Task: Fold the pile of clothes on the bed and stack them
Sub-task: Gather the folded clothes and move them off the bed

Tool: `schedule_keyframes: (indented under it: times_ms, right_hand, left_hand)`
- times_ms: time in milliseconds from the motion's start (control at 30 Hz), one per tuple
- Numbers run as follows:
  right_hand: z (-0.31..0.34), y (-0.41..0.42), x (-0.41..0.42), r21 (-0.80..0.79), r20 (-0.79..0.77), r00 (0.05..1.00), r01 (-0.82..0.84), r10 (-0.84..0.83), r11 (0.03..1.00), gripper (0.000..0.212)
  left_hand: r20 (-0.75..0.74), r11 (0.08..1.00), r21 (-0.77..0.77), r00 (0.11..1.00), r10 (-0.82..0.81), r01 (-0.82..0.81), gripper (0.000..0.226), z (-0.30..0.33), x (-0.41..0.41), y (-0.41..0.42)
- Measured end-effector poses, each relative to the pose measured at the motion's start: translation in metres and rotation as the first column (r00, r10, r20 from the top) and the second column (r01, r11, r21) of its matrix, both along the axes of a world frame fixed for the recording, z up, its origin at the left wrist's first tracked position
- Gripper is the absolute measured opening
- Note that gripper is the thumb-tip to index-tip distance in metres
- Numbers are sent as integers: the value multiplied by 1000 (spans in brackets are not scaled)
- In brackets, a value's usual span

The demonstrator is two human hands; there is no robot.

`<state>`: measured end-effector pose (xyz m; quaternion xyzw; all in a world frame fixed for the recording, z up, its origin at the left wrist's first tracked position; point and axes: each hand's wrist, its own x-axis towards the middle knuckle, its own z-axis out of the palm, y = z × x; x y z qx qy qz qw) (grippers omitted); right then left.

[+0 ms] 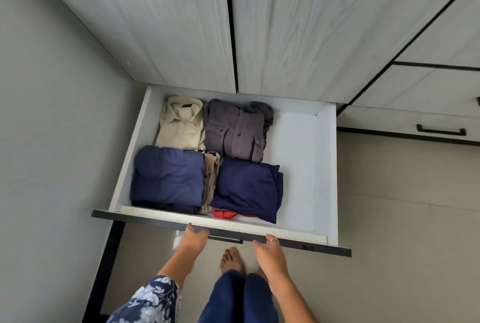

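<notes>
A white drawer (322,167) stands pulled out from the wardrobe base. Inside lie folded clothes: a cream shirt (180,125) at back left, a grey shirt (236,130) beside it, a navy garment (167,176) at front left, another navy garment (248,187) at front middle. A beige piece (211,182) sits between the navy ones and a red piece (224,214) peeks out under the front one. My left hand (194,238) and my right hand (268,251) both touch the dark front panel (298,242), with fingers on its top edge.
Grey wood-grain wardrobe doors (181,24) rise behind the drawer. A side unit with a black handle (440,130) stands at the right. A grey wall is at the left, beige floor (402,219) to the right. My bare feet (231,260) stand under the drawer front.
</notes>
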<state>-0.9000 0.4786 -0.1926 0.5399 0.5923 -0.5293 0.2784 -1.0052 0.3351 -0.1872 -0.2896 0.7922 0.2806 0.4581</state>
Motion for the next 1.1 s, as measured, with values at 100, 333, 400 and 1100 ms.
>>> schedule_keyframes:
  times_ms: [100,333,400,1100]
  right_hand:
    - [-16,-7,10,-161,27,941,338,-338,927,59]
    - [-55,-12,10,-296,41,687,702,-725,648,49]
    - [-60,-9,9,-273,23,618,760,-786,590,43]
    - [-57,11,-45,-336,-47,441,838,-896,430,40]
  left_hand:
    - [57,956,73,958,282,-285,60,-16,5,-1]
    - [189,650,295,710,678,-700,65,-42,10,-5]
    - [191,611,313,679,709,-727,63,-46,10,-8]
    - [228,650,423,769,598,-631,92,-55,-44,3]
